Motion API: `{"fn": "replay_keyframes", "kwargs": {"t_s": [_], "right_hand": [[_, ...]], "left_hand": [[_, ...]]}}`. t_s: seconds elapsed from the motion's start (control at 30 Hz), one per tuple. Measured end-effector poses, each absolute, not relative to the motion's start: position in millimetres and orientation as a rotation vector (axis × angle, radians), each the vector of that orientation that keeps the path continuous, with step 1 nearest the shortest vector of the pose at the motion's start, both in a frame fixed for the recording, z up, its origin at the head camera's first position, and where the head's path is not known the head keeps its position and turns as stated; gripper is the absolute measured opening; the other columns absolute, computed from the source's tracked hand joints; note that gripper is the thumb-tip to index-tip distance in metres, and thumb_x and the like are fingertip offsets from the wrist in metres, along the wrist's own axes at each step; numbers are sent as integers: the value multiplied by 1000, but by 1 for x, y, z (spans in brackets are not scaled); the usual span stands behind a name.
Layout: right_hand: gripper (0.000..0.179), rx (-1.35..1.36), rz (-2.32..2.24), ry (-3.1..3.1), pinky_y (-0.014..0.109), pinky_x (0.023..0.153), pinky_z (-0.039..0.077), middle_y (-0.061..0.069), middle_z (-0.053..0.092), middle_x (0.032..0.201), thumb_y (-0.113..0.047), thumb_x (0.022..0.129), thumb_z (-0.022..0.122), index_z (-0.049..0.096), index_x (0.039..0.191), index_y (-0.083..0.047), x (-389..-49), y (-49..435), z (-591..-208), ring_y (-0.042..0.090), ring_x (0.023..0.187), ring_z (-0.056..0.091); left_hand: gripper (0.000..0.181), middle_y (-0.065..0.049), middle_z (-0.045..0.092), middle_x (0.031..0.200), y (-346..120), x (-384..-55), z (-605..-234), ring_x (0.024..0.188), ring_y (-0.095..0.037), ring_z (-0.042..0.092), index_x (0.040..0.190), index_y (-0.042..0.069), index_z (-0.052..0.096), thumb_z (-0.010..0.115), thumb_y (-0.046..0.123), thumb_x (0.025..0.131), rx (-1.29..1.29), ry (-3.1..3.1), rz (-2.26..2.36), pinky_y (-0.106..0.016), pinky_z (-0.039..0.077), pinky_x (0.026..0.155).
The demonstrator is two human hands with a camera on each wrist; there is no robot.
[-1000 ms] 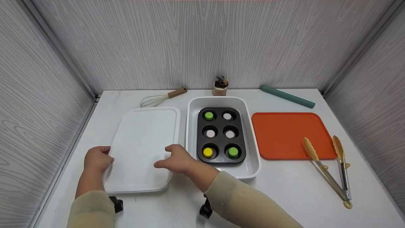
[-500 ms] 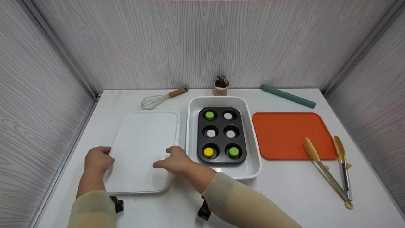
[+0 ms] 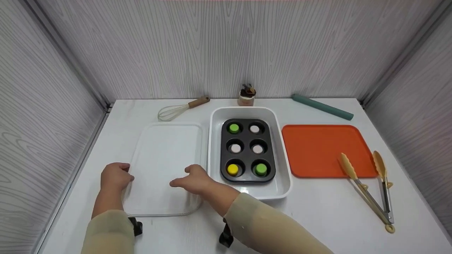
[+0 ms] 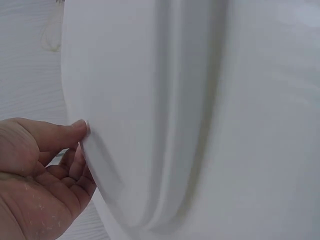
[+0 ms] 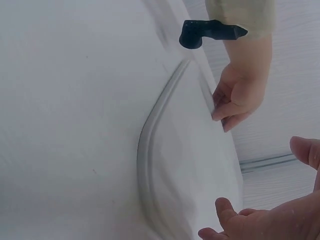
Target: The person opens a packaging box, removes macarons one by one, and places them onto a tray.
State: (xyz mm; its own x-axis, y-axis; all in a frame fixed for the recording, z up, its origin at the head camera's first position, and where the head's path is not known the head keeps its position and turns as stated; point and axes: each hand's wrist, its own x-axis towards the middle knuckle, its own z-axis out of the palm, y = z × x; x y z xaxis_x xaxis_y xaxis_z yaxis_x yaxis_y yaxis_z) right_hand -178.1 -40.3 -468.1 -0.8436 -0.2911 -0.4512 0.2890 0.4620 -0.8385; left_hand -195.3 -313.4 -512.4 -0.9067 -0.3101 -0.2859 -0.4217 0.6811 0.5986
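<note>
A flat white rectangular lid [image 3: 166, 155] with a raised ridge lies at the left of the table. My left hand [image 3: 116, 177] pinches its left edge, thumb on top and fingers curled at the rim, as the left wrist view shows. Over the lid's right side my right hand [image 3: 196, 180] is spread, thumb and forefinger apart, gripping nothing; whether it touches the lid I cannot tell. Close beside the lid stands a white deep tray [image 3: 286, 176]. Inside it sits a black muffin pan [image 3: 246, 158] with green, pink and yellow round pieces in its cups.
Behind the lid lies a whisk [image 3: 183, 108]. A small dessert cup [image 3: 247, 96] stands behind the tray. To the right are a green rod [image 3: 322, 107], an orange mat [image 3: 321, 148] and tongs [image 3: 367, 192] partly lying over the mat. Walls border the back and sides.
The lid has slid to the right, toward the tray, with my left hand moving along with it. My right hand has stayed nearly in place. The other objects have not moved.
</note>
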Motion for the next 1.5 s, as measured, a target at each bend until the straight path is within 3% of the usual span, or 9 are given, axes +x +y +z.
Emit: {"fn": "replay_keyframes", "kwargs": {"t_s": [0.37,0.53,0.8,1.03,1.23,1.5], "right_hand": [[74,-38,-1407,2139,50,111,46,18,54,146,-29,88,83,53,148,4,-172,-40,-474,30,132,55],[74,-91,-1405,2136,48,114,44,16,51,152,-29,89,82,53,149,3,-169,-28,-470,30,138,51],[68,-363,-1560,2041,46,114,47,22,49,157,-20,97,74,47,152,10,-173,23,-443,40,142,51],[60,-536,-1725,2036,42,111,49,26,56,149,-11,102,67,46,152,12,-192,93,-408,37,134,58],[53,-473,-1772,2189,39,107,52,25,61,141,-8,102,67,50,149,12,-207,152,-399,36,127,60],[54,-300,-1769,2391,26,101,52,25,61,139,-7,102,68,50,150,10,-215,211,-403,33,124,60]], "left_hand": [[46,-37,56,140,-307,-200,-512,135,-57,46,136,-18,58,47,-4,94,-629,2776,885,-60,44,111],[44,-37,58,136,-309,-197,-512,130,-57,51,132,-17,62,48,-2,93,-657,2783,856,-59,48,106],[46,-39,56,137,-303,-196,-511,130,-58,51,134,-18,58,50,-1,92,-724,2780,877,-61,48,106],[54,-39,50,145,-280,-201,-490,137,-56,46,146,-17,48,57,15,104,-768,2815,1070,-62,45,110],[66,-29,55,145,-240,-209,-472,136,-45,53,157,-3,44,67,29,104,-600,2771,1403,-54,50,107],[73,-24,59,141,-189,-206,-478,121,-36,63,162,8,42,76,23,99,-144,2582,1653,-43,56,96]]}}
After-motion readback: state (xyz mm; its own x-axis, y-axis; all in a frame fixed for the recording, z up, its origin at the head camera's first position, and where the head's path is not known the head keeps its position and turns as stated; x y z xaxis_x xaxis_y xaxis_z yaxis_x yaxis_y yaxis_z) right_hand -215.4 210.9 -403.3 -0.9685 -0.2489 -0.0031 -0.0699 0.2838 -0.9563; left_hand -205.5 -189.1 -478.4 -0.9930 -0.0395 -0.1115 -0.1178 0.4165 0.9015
